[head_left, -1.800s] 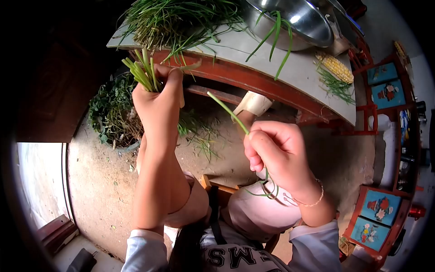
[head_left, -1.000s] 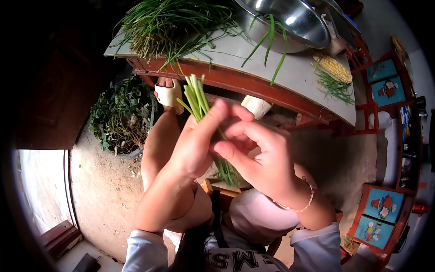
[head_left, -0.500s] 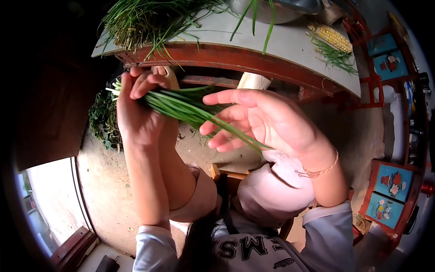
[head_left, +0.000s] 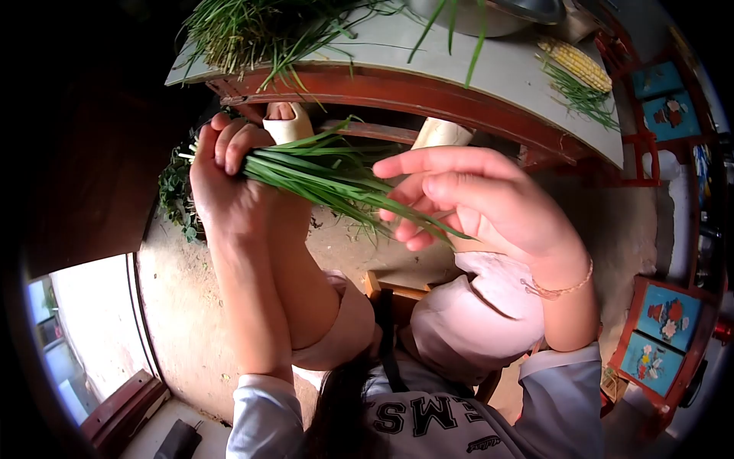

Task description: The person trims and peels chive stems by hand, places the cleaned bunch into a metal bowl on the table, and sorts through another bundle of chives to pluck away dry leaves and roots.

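Observation:
My left hand (head_left: 233,172) is closed around a bunch of garlic chives (head_left: 310,174) near its pale stem ends, which poke out past the fingers. The green leaves fan out to the right over my lap. At their tips is my right hand (head_left: 478,191), open with the fingers apart; some leaf ends lie across or in front of its palm. Above, on the table, rests a large heap of chives (head_left: 252,34) with stem ends hanging over the edge.
On the grey tabletop (head_left: 367,57) stand a metal basin (head_left: 489,19) with loose chive leaves before it, and a corn cob (head_left: 577,65) beside a small pile of chives (head_left: 581,99). Dark leafy greens (head_left: 177,191) sit on the floor at left. A painted cabinet (head_left: 661,317) stands at right.
The fingers of my left hand have closed more tightly around the chives. My right hand has shifted right towards the leaf tips, and the leaves have spread. The whole view has moved slightly.

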`<state>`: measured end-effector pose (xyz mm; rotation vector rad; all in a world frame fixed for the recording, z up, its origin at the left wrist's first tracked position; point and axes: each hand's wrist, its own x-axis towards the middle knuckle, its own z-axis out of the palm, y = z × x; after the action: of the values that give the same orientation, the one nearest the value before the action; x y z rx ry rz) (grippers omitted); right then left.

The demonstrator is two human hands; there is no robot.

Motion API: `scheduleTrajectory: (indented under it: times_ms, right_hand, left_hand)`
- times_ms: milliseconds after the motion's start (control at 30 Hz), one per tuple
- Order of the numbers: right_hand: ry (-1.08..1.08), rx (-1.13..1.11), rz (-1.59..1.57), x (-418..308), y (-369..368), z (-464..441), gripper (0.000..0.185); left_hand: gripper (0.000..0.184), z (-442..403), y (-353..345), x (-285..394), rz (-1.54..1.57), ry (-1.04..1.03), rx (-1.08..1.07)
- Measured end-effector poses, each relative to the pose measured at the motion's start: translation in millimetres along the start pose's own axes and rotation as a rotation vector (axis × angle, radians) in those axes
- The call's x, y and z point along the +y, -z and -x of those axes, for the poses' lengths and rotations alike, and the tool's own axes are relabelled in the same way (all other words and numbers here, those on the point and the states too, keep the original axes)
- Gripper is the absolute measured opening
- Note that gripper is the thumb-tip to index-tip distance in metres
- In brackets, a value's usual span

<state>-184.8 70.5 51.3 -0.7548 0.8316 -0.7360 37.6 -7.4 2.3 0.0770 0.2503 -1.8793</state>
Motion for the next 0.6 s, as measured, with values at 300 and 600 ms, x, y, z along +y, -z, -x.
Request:
scheduleTrajectory:
  times_ms: [300, 600]
  right_hand:
    - [0.064, 0.095, 0.481, 3, 9, 0, 0.024]
    - [0.389, 0.881, 0.646, -55, 89, 79, 0.02]
  left_hand:
    - [0.028, 4, -5, -12, 0.029, 0.045, -0.135]
    - [0.032, -1, 23, -76, -1.441, -0.319, -0.215]
